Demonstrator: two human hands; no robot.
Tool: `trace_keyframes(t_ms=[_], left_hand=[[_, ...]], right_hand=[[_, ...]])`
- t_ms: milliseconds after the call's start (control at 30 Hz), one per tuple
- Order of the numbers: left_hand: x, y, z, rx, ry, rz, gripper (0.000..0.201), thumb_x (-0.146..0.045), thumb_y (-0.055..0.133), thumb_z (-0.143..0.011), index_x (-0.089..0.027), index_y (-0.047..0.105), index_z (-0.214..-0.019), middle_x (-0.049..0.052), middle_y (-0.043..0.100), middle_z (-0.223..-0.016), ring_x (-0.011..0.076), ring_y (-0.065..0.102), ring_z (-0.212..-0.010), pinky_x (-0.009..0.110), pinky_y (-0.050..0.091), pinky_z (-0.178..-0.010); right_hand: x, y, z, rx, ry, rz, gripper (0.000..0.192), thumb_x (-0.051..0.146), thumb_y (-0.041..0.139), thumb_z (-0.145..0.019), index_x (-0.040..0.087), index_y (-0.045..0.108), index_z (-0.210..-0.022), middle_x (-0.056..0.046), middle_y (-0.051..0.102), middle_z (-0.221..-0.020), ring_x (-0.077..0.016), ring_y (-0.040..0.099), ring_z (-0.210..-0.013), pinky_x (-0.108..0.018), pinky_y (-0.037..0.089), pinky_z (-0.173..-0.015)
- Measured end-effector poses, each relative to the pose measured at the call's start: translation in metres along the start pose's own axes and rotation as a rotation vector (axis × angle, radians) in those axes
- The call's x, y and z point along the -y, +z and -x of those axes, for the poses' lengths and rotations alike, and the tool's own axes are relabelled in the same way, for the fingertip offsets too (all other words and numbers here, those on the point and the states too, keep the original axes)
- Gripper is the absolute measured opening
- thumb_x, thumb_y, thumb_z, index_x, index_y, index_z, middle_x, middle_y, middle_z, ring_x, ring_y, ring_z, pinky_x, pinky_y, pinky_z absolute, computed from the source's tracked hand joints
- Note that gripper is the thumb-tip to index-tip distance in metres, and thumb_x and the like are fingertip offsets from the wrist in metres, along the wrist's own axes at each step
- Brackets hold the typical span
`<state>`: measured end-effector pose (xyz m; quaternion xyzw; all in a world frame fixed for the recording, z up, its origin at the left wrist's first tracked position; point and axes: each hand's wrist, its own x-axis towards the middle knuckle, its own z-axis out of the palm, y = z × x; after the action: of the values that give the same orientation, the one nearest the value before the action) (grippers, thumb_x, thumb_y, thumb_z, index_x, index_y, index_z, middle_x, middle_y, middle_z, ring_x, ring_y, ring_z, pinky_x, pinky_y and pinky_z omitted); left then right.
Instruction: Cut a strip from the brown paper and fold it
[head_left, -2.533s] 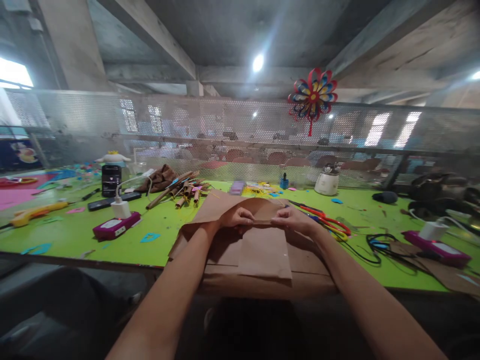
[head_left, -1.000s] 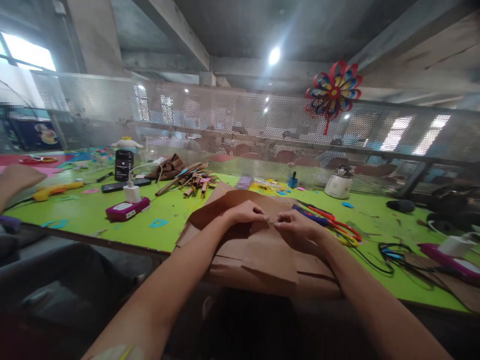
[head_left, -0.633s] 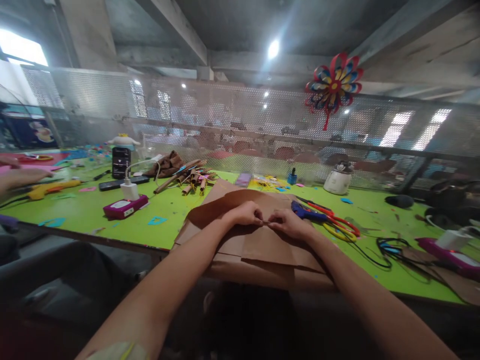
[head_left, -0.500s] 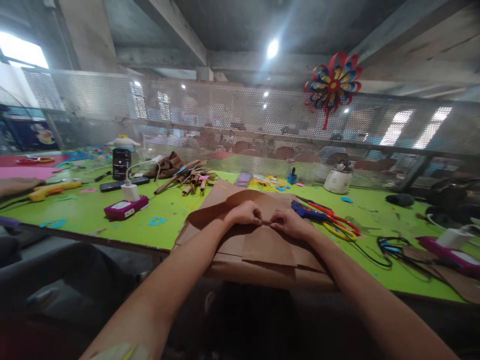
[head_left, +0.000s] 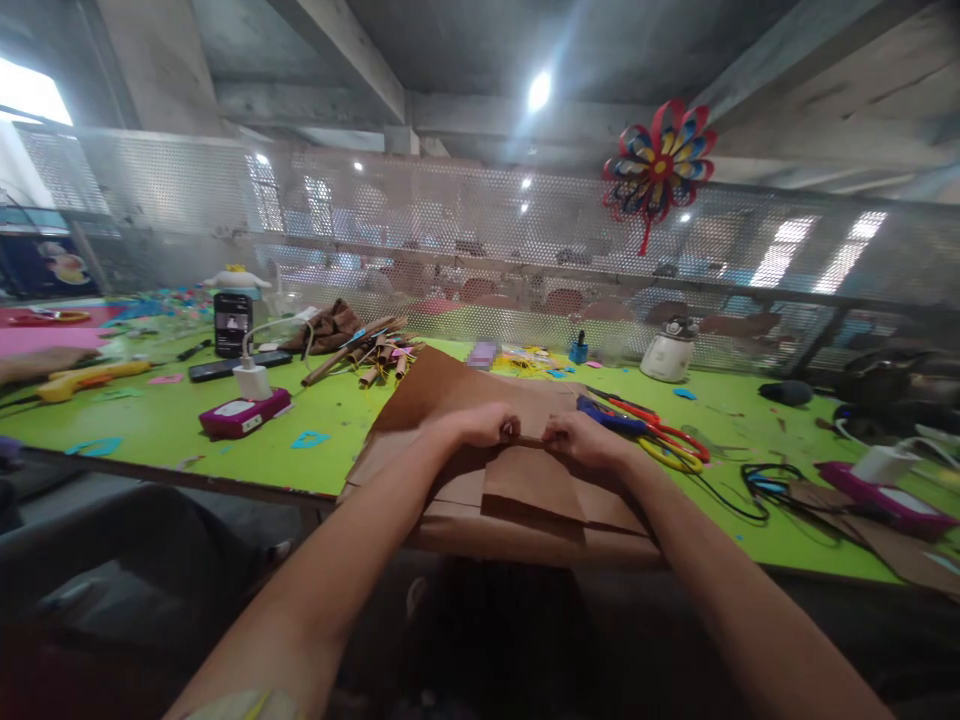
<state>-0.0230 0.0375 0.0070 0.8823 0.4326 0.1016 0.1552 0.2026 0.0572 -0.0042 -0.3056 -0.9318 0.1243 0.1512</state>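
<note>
Brown kraft paper (head_left: pixel 532 490) lies in front of me in several layers, its near part hanging over the table edge. My left hand (head_left: pixel 491 425) is closed with curled fingers on a narrow rolled or folded edge of the paper. A short way to the right, my right hand (head_left: pixel 581 438) pinches the same edge. A thin strip of that edge shows between the hands. Beyond my left hand a corner of the paper (head_left: pixel 424 385) rises to a point. Blue-handled scissors (head_left: pixel 611 415) lie beside my right hand.
On the green table (head_left: pixel 165 440) are a purple power strip (head_left: pixel 247 410), rolled paper tubes (head_left: pixel 375 355) and a yellow glue gun (head_left: pixel 90 380). Red-handled scissors (head_left: pixel 664 430), a black cable (head_left: pixel 739 505) and a white bottle (head_left: pixel 669 350) stand or lie at right. A person's hand (head_left: pixel 45 365) rests far left.
The paper's far left part, curled over before, now stands flatter with its corner pointing away. Both hands stay on the edge, nearly in place. The view has shifted slightly.
</note>
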Motion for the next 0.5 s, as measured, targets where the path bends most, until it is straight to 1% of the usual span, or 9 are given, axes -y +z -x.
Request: trace_keyframes(t_ms=[133, 233, 367, 500], left_hand=[[0.001, -0.004, 0.002, 0.022, 0.004, 0.056, 0.026, -0.002, 0.053, -0.061, -0.014, 0.065, -0.081, 0.000, 0.060, -0.072, 0.0124, 0.047, -0.065, 0.022, 0.035, -0.060], [0.002, -0.005, 0.003, 0.027, -0.024, 0.077, 0.030, -0.001, 0.052, -0.058, -0.015, 0.065, -0.081, 0.000, 0.062, -0.074, 0.0124, 0.048, -0.066, 0.021, 0.036, -0.061], [0.005, -0.005, 0.002, 0.053, -0.040, 0.048, 0.028, -0.001, 0.052, -0.056, -0.015, 0.065, -0.076, 0.000, 0.061, -0.068, 0.0120, 0.047, -0.061, 0.021, 0.033, -0.056], [0.005, -0.006, 0.003, 0.049, -0.034, -0.003, 0.029, -0.002, 0.053, -0.056, -0.016, 0.065, -0.079, 0.000, 0.061, -0.069, 0.0119, 0.045, -0.060, 0.022, 0.032, -0.057]], right_hand=[[-0.002, -0.003, 0.004, 0.025, 0.016, 0.034, 0.017, 0.009, 0.053, -0.073, 0.014, 0.067, -0.079, -0.005, 0.064, -0.077, -0.0145, 0.052, -0.068, -0.023, 0.037, -0.062], [0.000, -0.006, 0.007, 0.045, 0.030, 0.072, 0.015, 0.009, 0.052, -0.073, 0.014, 0.065, -0.077, -0.005, 0.063, -0.077, -0.0141, 0.050, -0.067, -0.023, 0.036, -0.062], [0.005, -0.008, 0.010, 0.049, 0.045, 0.111, 0.015, 0.007, 0.050, -0.073, 0.016, 0.062, -0.077, -0.004, 0.062, -0.077, -0.0142, 0.050, -0.068, -0.023, 0.034, -0.060], [0.013, -0.006, 0.012, 0.047, 0.045, 0.225, 0.011, 0.008, 0.050, -0.075, 0.016, 0.057, -0.074, -0.005, 0.061, -0.078, -0.0148, 0.050, -0.068, -0.024, 0.031, -0.059]])
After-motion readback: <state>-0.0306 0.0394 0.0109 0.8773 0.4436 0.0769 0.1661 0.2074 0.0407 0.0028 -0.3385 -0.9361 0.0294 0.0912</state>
